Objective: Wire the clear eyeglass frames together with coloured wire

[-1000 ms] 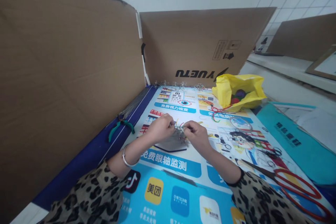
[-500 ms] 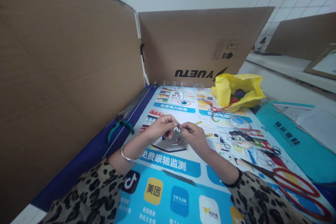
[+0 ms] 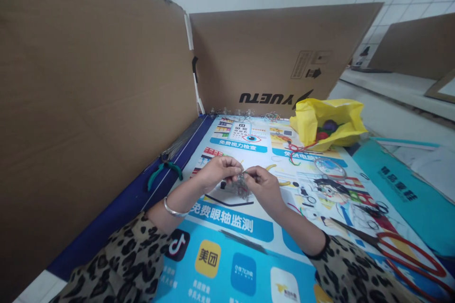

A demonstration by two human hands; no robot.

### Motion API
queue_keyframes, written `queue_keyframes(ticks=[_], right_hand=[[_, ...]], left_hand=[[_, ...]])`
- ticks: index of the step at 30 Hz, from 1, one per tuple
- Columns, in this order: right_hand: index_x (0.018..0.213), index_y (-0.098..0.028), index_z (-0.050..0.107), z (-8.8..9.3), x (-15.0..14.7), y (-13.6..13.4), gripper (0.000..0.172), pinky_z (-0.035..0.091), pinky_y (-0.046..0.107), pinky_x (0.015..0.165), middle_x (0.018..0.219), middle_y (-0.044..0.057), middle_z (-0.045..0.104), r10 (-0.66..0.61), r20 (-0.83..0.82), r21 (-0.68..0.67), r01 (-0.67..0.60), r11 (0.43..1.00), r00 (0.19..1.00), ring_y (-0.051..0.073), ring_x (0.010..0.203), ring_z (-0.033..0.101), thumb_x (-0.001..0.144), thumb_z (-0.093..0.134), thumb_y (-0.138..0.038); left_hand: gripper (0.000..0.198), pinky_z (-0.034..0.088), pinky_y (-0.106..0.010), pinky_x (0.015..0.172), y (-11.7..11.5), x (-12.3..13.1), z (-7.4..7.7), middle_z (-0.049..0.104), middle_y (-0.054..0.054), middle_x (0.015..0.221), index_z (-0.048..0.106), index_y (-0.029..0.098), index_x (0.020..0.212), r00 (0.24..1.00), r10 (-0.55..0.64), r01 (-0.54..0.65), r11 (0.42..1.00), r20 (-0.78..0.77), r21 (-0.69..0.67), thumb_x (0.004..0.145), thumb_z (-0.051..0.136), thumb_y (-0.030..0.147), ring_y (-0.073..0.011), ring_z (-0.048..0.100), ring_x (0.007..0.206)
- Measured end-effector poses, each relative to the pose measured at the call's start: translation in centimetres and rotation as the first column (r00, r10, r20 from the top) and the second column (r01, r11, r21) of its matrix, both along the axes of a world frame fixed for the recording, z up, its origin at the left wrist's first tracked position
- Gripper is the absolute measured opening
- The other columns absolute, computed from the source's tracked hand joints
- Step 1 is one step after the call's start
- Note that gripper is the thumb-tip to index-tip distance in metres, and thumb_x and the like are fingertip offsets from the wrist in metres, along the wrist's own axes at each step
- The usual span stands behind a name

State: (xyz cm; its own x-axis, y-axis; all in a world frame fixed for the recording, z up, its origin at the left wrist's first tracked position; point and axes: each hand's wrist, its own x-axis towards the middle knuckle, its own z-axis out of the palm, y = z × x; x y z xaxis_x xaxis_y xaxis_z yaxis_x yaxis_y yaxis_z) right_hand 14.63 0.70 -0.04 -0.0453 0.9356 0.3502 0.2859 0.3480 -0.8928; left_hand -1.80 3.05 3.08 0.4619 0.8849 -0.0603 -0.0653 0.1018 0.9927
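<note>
Fingers (image 3: 237, 171) of the left hand (image 3: 219, 173) and right hand (image 3: 263, 184) nearly tip to tip, pinching a small tangle of thin wire (image 3: 242, 188) between them. Tangle hanging just below the fingertips, over the middle of a poster-covered table (image 3: 263, 274); exact grip on single strands too small to tell. Silver-coloured bracelet (image 3: 174, 211) on the left wrist, leopard-print sleeves (image 3: 124, 260) on both arms. To the left, on a blue strip, teal-handled pliers (image 3: 155, 176). To the right, large red-handled scissors (image 3: 379, 240), blades slightly apart. Farther back, a yellow bag (image 3: 304, 125) with red and purple balls (image 3: 330, 126) inside, red cord (image 3: 295, 148) beside it. Behind, small wire pieces (image 3: 249, 113) along the foot of an upright cardboard panel (image 3: 270, 52) marked YUETU.
</note>
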Motion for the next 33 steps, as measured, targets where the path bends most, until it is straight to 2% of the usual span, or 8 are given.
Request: queue_keyframes(ticks=[5,10,15,20,22,27,30,33], right_hand=[[0.071,-0.017,0.057,0.2,0.1,-0.2,0.008,0.041,0.023,0.051,0.061,-0.001,0.055,0.011,-0.029,-0.014,-0.011,1.0,1.0,0.011,0.053,0.05,0.073,0.057,-0.025],[0.07,-0.018,0.057,0.8,0.1,-0.5,0.008,0.04,0.023,0.051,0.061,-0.002,0.055,0.037,-0.027,0.018,-0.036,0.999,0.999,0.011,0.054,0.049,0.074,0.055,-0.024],[0.066,-0.018,0.056,1.2,0.2,-0.5,0.007,0.04,0.024,0.055,0.063,-0.001,0.054,-0.01,0.1,0.178,-0.008,0.984,0.995,0.011,0.056,0.048,0.073,0.054,-0.017],[0.066,-0.018,0.054,1.1,0.4,-0.5,0.009,0.039,0.024,0.054,0.063,-0.001,0.052,-0.052,0.214,0.333,-0.023,0.943,0.976,0.011,0.057,0.047,0.07,0.053,-0.01],[0.066,-0.019,0.053,1.1,0.4,-0.5,0.01,0.038,0.024,0.054,0.062,-0.001,0.05,-0.073,0.267,0.39,-0.039,0.92,0.961,0.011,0.056,0.046,0.071,0.052,-0.01],[0.065,-0.018,0.052,1.1,0.6,-0.5,0.011,0.038,0.025,0.054,0.062,0.0,0.05,-0.156,0.384,0.533,-0.08,0.842,0.91,0.012,0.057,0.047,0.074,0.05,-0.011],[0.066,-0.018,0.053,1.0,0.7,-0.5,0.011,0.039,0.025,0.056,0.062,0.001,0.052,-0.211,0.441,0.585,-0.101,0.805,0.872,0.013,0.059,0.049,0.075,0.05,-0.013],[0.066,-0.018,0.054,1.0,0.8,-0.6,0.011,0.04,0.027,0.059,0.063,0.003,0.055,-0.254,0.492,0.623,-0.134,0.77,0.833,0.015,0.062,0.052,0.075,0.05,-0.013]], left_hand=[[0.021,0.04,-0.015,0.045,0.1,-0.1,-0.1,0.057,0.001,0.056,0.061,0.009,0.08,0.999,-0.032,0.032,0.999,0.027,-0.033,0.069,0.068,0.026,-0.0048,0.051,0.048],[0.02,0.04,-0.016,0.045,-0.2,-0.1,0.3,0.056,0.002,0.053,0.061,0.01,0.078,0.999,-0.042,0.041,0.999,-0.031,-0.015,0.07,0.067,0.027,-0.0046,0.05,0.045],[0.013,0.043,-0.018,0.047,-0.8,0.2,1.5,0.056,0.002,0.054,0.06,0.01,0.075,0.986,-0.032,0.039,0.998,-0.165,0.041,0.071,0.063,0.023,-0.0061,0.052,0.046],[0.005,0.043,-0.018,0.049,-1.2,0.5,2.1,0.056,0.003,0.055,0.06,0.012,0.072,0.949,0.027,0.034,0.982,-0.315,0.186,0.071,0.056,0.014,-0.0064,0.052,0.047],[0.007,0.042,-0.018,0.05,-1.4,0.7,2.2,0.056,0.003,0.054,0.061,0.013,0.072,0.919,0.082,0.033,0.959,-0.387,0.283,0.07,0.055,0.012,-0.0066,0.052,0.049],[0.018,0.039,-0.018,0.055,-1.9,1.0,2.3,0.061,0.003,0.059,0.065,0.016,0.073,0.802,0.262,0.067,0.854,-0.536,0.516,0.067,0.05,0.008,-0.0083,0.054,0.058],[0.021,0.039,-0.019,0.059,-2.0,1.0,2.4,0.064,0.002,0.066,0.066,0.018,0.073,0.765,0.319,0.083,0.812,-0.56,0.577,0.066,0.049,0.008,-0.0095,0.055,0.062],[0.022,0.04,-0.02,0.061,-1.9,0.9,2.4,0.065,0.002,0.069,0.067,0.018,0.074,0.754,0.316,0.118,0.798,-0.576,0.592,0.066,0.05,0.007,-0.011,0.056,0.064]])
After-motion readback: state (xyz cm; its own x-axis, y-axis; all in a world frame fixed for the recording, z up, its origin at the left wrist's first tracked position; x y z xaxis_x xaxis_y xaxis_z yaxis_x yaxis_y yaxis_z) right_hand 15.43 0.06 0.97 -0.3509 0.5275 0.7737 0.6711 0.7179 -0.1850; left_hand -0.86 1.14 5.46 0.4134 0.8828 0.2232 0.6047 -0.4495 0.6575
